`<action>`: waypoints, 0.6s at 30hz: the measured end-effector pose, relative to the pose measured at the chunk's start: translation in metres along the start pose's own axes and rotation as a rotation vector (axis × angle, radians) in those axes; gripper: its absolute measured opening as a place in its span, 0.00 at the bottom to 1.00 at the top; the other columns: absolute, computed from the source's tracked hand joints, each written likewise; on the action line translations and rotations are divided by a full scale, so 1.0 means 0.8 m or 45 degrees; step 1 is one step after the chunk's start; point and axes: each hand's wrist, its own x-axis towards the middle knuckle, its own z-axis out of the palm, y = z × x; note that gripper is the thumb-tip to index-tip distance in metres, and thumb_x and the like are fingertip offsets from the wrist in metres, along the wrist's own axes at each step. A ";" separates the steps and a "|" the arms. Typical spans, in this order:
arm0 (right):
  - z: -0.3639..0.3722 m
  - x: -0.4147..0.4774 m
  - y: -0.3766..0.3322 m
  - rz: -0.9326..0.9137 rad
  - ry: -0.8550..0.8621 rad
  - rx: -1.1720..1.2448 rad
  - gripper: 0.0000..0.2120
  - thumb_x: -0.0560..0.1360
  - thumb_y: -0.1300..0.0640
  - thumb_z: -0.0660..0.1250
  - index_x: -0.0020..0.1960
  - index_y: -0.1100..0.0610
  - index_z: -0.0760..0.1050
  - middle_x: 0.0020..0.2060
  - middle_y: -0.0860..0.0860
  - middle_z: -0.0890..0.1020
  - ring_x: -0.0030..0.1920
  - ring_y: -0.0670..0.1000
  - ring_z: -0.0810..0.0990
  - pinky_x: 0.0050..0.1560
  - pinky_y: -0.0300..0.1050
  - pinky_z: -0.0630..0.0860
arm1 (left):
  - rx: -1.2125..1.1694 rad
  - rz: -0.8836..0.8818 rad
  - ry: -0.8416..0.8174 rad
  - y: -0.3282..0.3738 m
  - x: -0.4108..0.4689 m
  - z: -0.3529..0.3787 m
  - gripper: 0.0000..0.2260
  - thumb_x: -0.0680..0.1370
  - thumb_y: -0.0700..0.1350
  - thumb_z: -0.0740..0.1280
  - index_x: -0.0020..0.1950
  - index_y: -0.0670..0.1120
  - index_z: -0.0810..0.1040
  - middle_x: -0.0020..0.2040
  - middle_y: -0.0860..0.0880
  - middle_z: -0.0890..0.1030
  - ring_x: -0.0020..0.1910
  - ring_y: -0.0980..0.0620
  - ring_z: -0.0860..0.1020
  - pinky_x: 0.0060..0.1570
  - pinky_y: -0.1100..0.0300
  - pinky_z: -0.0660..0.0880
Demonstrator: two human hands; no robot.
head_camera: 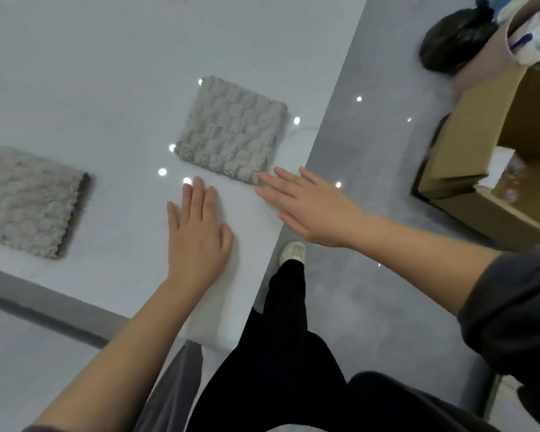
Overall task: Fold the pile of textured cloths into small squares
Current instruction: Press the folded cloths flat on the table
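Head view, white table point(75, 73), grey floor point(371, 275)

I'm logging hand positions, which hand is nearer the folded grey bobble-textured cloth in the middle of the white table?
Right. The right hand has fingertips at the corner of the folded grey bobble-textured cloth; the left hand lies flat on the white table, apart from it.

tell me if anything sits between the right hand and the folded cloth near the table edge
Nothing visible does. The right hand is open, its fingertips at the near corner of the folded cloth, with only bare white table around them.
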 end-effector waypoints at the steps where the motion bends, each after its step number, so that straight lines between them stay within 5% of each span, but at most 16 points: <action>1: -0.004 -0.001 0.009 -0.032 0.015 0.002 0.26 0.80 0.52 0.52 0.77 0.54 0.61 0.76 0.54 0.64 0.74 0.59 0.64 0.71 0.60 0.62 | -0.026 -0.044 -0.007 0.008 -0.001 0.000 0.28 0.77 0.43 0.59 0.77 0.38 0.57 0.79 0.39 0.52 0.78 0.41 0.50 0.74 0.41 0.50; 11: -0.058 0.051 0.095 -0.052 0.069 0.085 0.23 0.81 0.54 0.55 0.75 0.53 0.64 0.75 0.53 0.65 0.74 0.57 0.63 0.72 0.58 0.61 | -0.186 -0.297 0.040 0.075 0.020 -0.007 0.28 0.76 0.41 0.61 0.76 0.40 0.61 0.78 0.42 0.56 0.77 0.41 0.54 0.73 0.44 0.56; 14: -0.069 0.070 0.111 -0.136 0.153 0.133 0.22 0.79 0.54 0.52 0.69 0.56 0.71 0.64 0.54 0.76 0.62 0.58 0.75 0.61 0.55 0.70 | -0.264 -0.401 0.150 0.086 0.026 -0.003 0.25 0.74 0.38 0.63 0.72 0.39 0.68 0.76 0.41 0.64 0.75 0.40 0.60 0.71 0.42 0.61; 18: -0.082 0.102 0.132 -0.294 0.280 0.132 0.18 0.77 0.56 0.54 0.60 0.59 0.77 0.50 0.55 0.79 0.47 0.58 0.77 0.46 0.51 0.70 | -0.411 -0.591 0.399 0.102 0.045 -0.002 0.17 0.74 0.35 0.64 0.63 0.38 0.74 0.68 0.40 0.72 0.67 0.41 0.70 0.63 0.43 0.71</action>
